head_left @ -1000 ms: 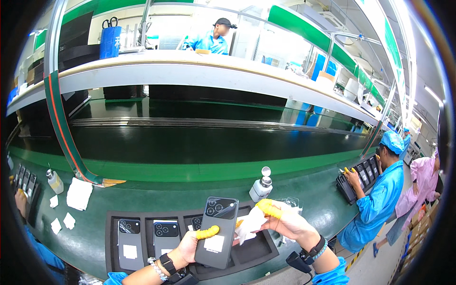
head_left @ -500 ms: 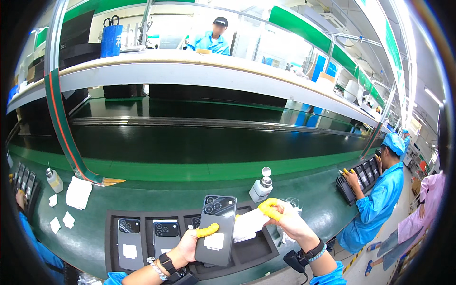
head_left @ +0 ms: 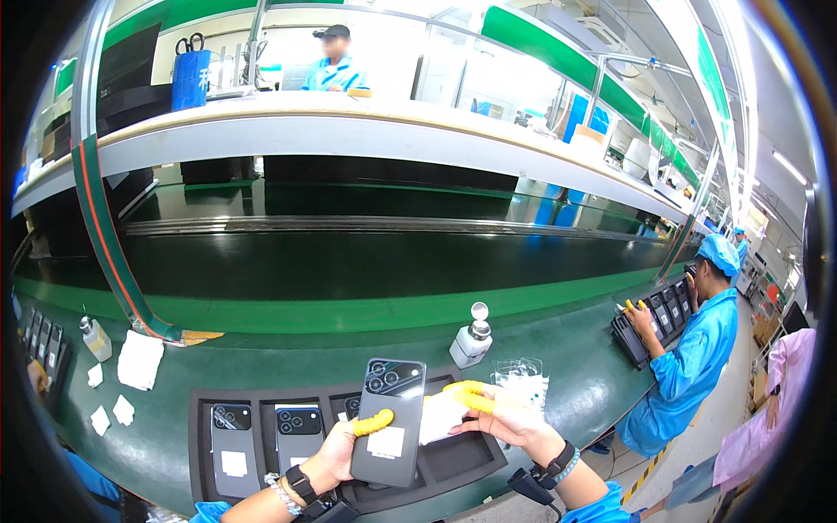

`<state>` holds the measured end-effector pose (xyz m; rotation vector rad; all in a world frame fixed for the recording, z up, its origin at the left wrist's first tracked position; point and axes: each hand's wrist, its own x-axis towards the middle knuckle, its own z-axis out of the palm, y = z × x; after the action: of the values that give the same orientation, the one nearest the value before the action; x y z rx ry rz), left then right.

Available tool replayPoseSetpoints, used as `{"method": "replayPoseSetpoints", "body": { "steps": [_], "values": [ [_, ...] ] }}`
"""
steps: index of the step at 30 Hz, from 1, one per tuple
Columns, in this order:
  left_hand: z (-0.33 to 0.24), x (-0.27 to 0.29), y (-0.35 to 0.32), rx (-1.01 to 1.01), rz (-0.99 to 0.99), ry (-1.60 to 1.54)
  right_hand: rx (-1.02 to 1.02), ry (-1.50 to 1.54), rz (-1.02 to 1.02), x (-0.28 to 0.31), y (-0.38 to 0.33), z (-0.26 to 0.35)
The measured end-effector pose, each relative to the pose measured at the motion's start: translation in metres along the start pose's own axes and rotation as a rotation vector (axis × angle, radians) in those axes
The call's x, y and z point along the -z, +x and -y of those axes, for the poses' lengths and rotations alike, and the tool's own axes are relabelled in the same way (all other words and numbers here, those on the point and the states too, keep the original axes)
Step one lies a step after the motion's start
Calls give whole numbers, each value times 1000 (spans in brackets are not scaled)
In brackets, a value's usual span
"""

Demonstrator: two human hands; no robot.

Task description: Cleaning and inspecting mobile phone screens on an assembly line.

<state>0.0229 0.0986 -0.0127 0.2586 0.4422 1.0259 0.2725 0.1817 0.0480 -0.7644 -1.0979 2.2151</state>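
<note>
My left hand (head_left: 338, 446), with a yellow finger cot on the thumb, holds a dark smartphone (head_left: 390, 422) upright, back side toward me, camera cluster at the top and a white sticker low on its back. My right hand (head_left: 506, 417), also with yellow finger cots, holds a white cloth (head_left: 441, 417) against the phone's right edge. Both hands hover over a black slotted tray (head_left: 202, 453) at the near edge of the green bench. Two more dark phones (head_left: 229, 438) lie in the tray's left slots.
A white pump bottle (head_left: 472, 338) stands behind the tray, next to a clear bag of small white items (head_left: 523, 382). White cloths (head_left: 139, 359) and a small bottle (head_left: 96, 338) lie at left. A black conveyor belt (head_left: 366, 261) runs behind. A worker in blue (head_left: 693, 357) handles phones at right.
My right hand with the cloth has shifted slightly left against the phone's edge. The phone stays upright in my left hand.
</note>
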Motion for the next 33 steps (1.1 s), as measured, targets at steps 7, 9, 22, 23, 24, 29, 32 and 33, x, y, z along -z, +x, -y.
{"method": "replayPoseSetpoints", "body": {
  "steps": [7, 9, 22, 23, 24, 29, 32, 33],
  "values": [
    [-2, -16, -4, 38, 51, -11, 256, -366, -243, -14, -2, 10],
    [-1, -19, -4, 50, 55, -60, 301, -450, -296, -19, -1, 12],
    [-1, -23, -3, 40, 54, -33, 561, -732, -390, -49, -2, 8],
    [-1, -20, -2, 42, 82, -45, 550, -716, -387, -50, -4, 12],
    [-1, -18, -2, 43, 109, -58, 550, -717, -387, -52, -6, 15],
    [2, -9, -1, 44, 72, 19, 421, -584, -253, -64, -14, 23],
    [2, -12, -4, 63, 90, 16, 339, -428, -228, -56, -9, 20],
    [2, -14, -4, 65, 114, 15, 339, -428, -229, -54, -7, 18]
  ]
}}
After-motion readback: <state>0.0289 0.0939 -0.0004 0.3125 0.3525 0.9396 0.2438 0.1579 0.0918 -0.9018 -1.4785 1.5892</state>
